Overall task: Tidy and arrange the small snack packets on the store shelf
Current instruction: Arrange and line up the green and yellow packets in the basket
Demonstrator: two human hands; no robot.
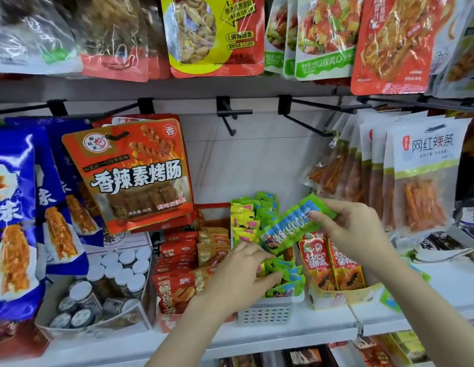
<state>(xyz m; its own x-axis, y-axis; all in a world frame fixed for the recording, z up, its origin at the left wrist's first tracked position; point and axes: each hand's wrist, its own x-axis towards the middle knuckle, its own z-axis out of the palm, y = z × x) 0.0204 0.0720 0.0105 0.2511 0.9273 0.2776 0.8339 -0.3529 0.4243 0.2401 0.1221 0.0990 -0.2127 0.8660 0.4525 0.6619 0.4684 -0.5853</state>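
Right hand point(355, 229) pinching a green-blue packet point(291, 229) above the white basket point(265, 313); left hand point(244, 276) pressing loosely spread fingers on packets inside point(283, 276); rows partly upright, front ones lying jumbled; midway, seemingly.

— How is the left hand point(241, 276) placed?

— It is reached forward from the lower middle, palm down, with the bare forearm angled up and to the right. The fingers are spread and only slightly bent, the fingertips point(270, 256) laid flat rather than curled round anything. No grip is formed.

— And the right hand point(355, 229)?

— It is held higher and further right, the forearm brought in from the lower right corner. A grip is made there: the thumb is pressed toward the index finger in a pinch, the other fingers curled loosely behind. The two hands are kept apart.
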